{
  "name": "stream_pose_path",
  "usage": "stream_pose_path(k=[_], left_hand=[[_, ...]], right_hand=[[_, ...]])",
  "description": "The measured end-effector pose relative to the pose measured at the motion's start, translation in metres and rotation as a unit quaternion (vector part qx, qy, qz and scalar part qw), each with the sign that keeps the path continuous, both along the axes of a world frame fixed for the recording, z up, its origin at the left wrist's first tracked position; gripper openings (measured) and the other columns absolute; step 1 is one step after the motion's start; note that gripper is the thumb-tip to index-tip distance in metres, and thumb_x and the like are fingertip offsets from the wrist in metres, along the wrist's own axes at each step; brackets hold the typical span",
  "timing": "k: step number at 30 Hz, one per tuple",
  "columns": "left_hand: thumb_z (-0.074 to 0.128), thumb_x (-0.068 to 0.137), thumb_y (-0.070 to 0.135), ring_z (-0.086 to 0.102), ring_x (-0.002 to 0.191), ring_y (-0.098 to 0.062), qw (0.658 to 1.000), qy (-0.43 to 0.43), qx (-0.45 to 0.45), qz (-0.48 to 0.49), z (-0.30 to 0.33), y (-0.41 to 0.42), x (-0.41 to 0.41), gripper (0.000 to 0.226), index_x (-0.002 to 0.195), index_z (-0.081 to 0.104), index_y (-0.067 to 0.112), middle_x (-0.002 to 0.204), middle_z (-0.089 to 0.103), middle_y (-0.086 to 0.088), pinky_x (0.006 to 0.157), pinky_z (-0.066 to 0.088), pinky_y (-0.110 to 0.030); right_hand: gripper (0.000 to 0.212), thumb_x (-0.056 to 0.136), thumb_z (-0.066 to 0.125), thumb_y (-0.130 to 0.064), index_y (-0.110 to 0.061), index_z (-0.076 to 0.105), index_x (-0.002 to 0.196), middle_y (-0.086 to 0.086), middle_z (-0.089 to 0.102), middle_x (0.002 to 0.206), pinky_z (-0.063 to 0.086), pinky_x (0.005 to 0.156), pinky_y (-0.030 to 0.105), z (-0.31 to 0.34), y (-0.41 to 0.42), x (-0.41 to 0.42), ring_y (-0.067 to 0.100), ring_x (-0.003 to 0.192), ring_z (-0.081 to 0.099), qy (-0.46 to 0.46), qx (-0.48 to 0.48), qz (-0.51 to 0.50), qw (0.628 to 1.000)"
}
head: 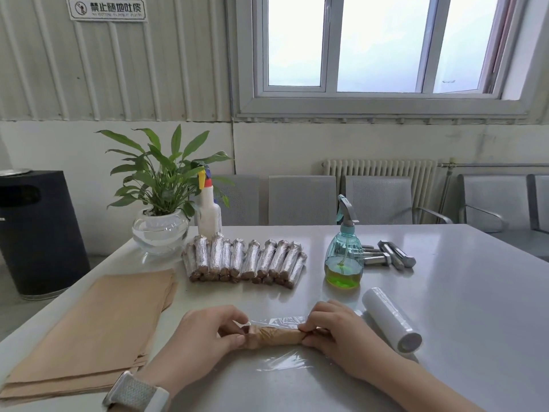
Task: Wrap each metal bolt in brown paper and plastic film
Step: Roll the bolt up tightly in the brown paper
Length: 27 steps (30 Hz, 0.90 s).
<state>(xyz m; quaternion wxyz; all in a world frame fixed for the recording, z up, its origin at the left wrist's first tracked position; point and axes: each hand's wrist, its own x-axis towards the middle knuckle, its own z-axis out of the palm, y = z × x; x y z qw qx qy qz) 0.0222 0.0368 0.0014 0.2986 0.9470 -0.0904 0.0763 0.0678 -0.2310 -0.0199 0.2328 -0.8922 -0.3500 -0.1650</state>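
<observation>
Bolt inside paper-wrapped roll point(274, 335) hidden; bare bolts point(392, 257) partly behind spray bottle point(344, 257); wristband point(135, 394) cut by bottom edge

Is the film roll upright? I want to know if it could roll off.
No, the film roll lies on its side on the table, just right of the right hand.

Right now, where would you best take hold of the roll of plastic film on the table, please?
Grip the roll of plastic film around its middle, coming down from above with fingers across its width. It lies on its side on the table, angled away, with bare surface on both long sides; the right hand sits just to its left.
</observation>
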Motion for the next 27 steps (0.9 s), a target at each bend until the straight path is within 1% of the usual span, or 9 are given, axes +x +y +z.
stream_pose_path(k=[4,10,14,16,19,20,22,24,27], left_hand=[[0.075,0.079,0.034,0.061,0.081,0.005,0.999,0.007,0.002,0.051,-0.003,-0.007,0.000,0.009,0.081,0.067,0.039,0.079,0.069,0.017,0.082,0.044,-0.020],[0.074,0.081,0.035,0.054,0.079,0.000,0.998,0.009,0.001,0.062,-0.006,-0.007,0.000,0.014,0.071,0.063,0.037,0.086,0.057,0.011,0.069,0.038,-0.018],[0.071,0.077,0.030,0.056,0.066,-0.007,0.995,0.052,-0.043,0.074,-0.005,-0.009,0.003,0.010,0.068,0.068,0.030,0.067,0.061,0.010,0.058,0.037,-0.020],[0.068,0.073,0.030,0.055,0.065,-0.008,0.993,0.065,-0.041,0.084,-0.002,-0.012,0.004,0.004,0.069,0.068,0.028,0.061,0.060,0.012,0.060,0.039,-0.023],[0.065,0.067,0.033,0.061,0.073,-0.009,0.992,0.097,-0.034,0.079,0.006,-0.014,0.009,0.008,0.071,0.068,0.027,0.068,0.067,0.013,0.073,0.048,-0.026],[0.063,0.065,0.034,0.063,0.074,-0.008,0.990,0.114,-0.034,0.073,0.008,-0.013,0.011,0.012,0.073,0.068,0.027,0.070,0.069,0.014,0.073,0.050,-0.025],[0.065,0.067,0.033,0.062,0.066,-0.004,0.986,0.151,-0.021,0.063,0.014,-0.011,0.015,0.016,0.081,0.068,0.027,0.072,0.071,0.014,0.062,0.049,-0.019],[0.067,0.070,0.032,0.060,0.061,-0.005,0.980,0.191,0.019,0.056,0.021,-0.011,0.020,0.020,0.088,0.070,0.024,0.076,0.072,0.010,0.054,0.045,-0.016],[0.065,0.066,0.030,0.055,0.053,-0.008,0.964,0.246,0.092,0.031,0.035,-0.013,0.026,0.020,0.081,0.075,0.022,0.067,0.069,0.005,0.047,0.039,-0.014]], right_hand=[[0.015,0.086,0.071,-0.031,-0.021,0.074,0.097,-0.008,0.065,0.098,0.042,0.085,0.023,0.000,0.000,-0.001,0.016,0.096,0.056,0.004,0.006,0.002,1.000],[0.013,0.085,0.073,-0.028,-0.022,0.074,0.096,-0.015,0.060,0.094,0.044,0.086,0.024,0.000,0.000,-0.002,0.013,0.096,0.056,0.018,0.016,-0.002,1.000],[0.013,0.085,0.073,-0.029,-0.022,0.074,0.096,-0.020,0.054,0.091,0.043,0.086,0.023,0.000,0.001,-0.002,0.012,0.096,0.055,0.019,0.014,-0.002,1.000],[0.013,0.085,0.073,-0.029,-0.023,0.074,0.097,-0.020,0.054,0.091,0.042,0.087,0.022,0.000,0.002,-0.002,0.012,0.097,0.054,0.021,0.013,-0.004,1.000],[0.014,0.086,0.072,-0.030,-0.024,0.073,0.098,-0.019,0.055,0.093,0.042,0.089,0.022,0.000,0.001,-0.002,0.011,0.098,0.054,0.026,0.010,-0.003,1.000],[0.014,0.086,0.072,-0.030,-0.024,0.073,0.098,-0.018,0.057,0.094,0.042,0.089,0.022,0.001,0.001,-0.003,0.011,0.099,0.054,0.027,0.010,-0.002,1.000],[0.014,0.086,0.072,-0.029,-0.023,0.073,0.098,-0.017,0.058,0.095,0.042,0.089,0.023,0.000,0.001,-0.003,0.011,0.099,0.054,0.025,0.012,-0.001,1.000],[0.014,0.086,0.072,-0.028,-0.022,0.073,0.099,-0.019,0.056,0.094,0.042,0.089,0.022,0.001,0.000,-0.004,0.011,0.099,0.054,0.025,0.014,0.000,1.000],[0.014,0.086,0.072,-0.028,-0.022,0.073,0.099,-0.016,0.060,0.096,0.042,0.089,0.022,0.001,0.000,-0.003,0.011,0.099,0.054,0.027,0.012,0.004,1.000]])
